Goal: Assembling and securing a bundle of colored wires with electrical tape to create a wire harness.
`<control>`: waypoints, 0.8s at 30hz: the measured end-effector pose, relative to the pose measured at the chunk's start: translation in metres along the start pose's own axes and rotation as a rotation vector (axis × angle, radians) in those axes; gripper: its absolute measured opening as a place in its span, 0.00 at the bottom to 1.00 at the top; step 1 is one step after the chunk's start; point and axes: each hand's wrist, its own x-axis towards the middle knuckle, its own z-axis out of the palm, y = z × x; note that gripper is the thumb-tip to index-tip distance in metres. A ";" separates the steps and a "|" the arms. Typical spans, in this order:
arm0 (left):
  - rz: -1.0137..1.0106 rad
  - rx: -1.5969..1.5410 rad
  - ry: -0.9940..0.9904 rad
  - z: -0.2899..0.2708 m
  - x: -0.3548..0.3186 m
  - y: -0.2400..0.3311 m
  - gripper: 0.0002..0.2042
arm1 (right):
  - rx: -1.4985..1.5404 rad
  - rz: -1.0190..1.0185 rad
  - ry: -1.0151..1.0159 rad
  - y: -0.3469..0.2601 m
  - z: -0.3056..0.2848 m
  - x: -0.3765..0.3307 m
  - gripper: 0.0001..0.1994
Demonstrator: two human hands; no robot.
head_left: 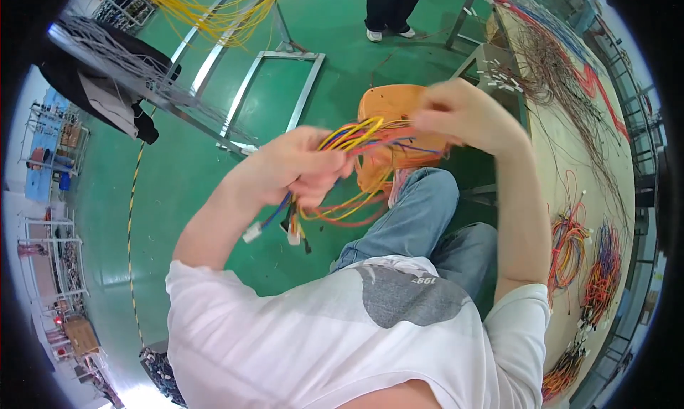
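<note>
My left hand point(310, 165) is closed around a looped wire harness point(363, 135) of yellow, red, blue and black wires. White plug connectors point(293, 235) and a small black one dangle below that hand, while loose loops hang down to its right. My right hand point(456, 117), slightly blurred, is raised at the right end of the bundle. Its fingers are curled together by the wires; what they pinch is hidden. Behind the harness stands an orange stool point(392, 102), beyond my knees.
Along the right runs a long table point(570, 152) bearing brown, red and blue wires and several coiled harnesses point(568, 252). A metal frame rack point(271, 56) with yellow wires point(214, 17) and grey cables stands at the upper left. Another person's legs point(392, 6) show at the top.
</note>
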 end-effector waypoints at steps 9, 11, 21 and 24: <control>0.780 -0.496 0.559 -0.067 -0.053 -0.026 0.10 | 0.370 0.428 0.307 0.147 -0.060 -0.107 0.08; 0.889 -0.311 0.753 -0.085 -0.045 -0.027 0.10 | 0.053 0.557 0.316 0.130 -0.044 -0.091 0.08; 0.391 0.260 0.609 -0.010 0.028 -0.001 0.12 | -0.043 -0.255 0.091 0.016 0.067 0.024 0.11; 0.302 0.384 0.514 -0.004 0.041 0.002 0.10 | 0.030 -0.187 0.196 0.022 0.063 0.035 0.12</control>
